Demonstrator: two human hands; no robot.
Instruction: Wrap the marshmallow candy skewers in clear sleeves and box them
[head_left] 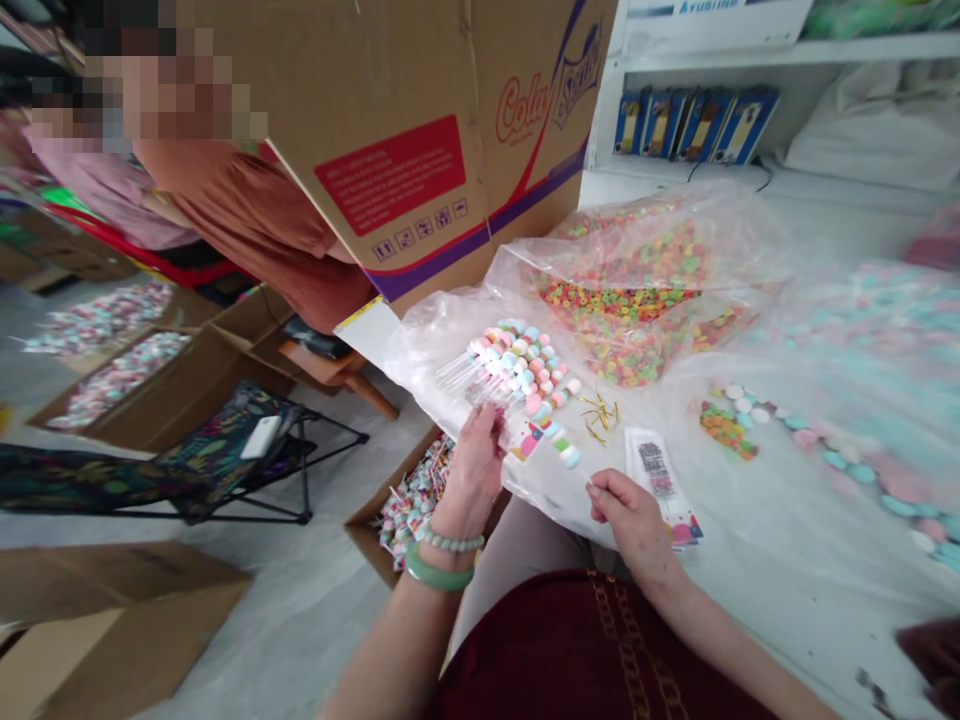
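Observation:
My right hand [630, 515] pinches the thin stick of a marshmallow skewer [561, 442], whose pastel sweets point up and left. My left hand [480, 455] is closed on a small clear bag [523, 440] with colourful dots printed on it; the skewer's tip is beside or inside the bag, I cannot tell which. Just beyond my left hand lies a pile of finished-looking marshmallow skewers [521, 365], sticks toward the left. Gold twist ties [598, 415] are scattered to their right. A stack of flat printed bags [651, 465] lies near my right hand.
Clear sacks of fruit-coloured gummy rings [637, 300] and pastel marshmallows [885, 320] cover the table's back and right. Loose gummies [727, 430] lie nearby. A tall cardboard box [420, 120] stands behind; a box of bagged skewers [409, 510] sits below left. A co-worker [247, 220] sits beyond.

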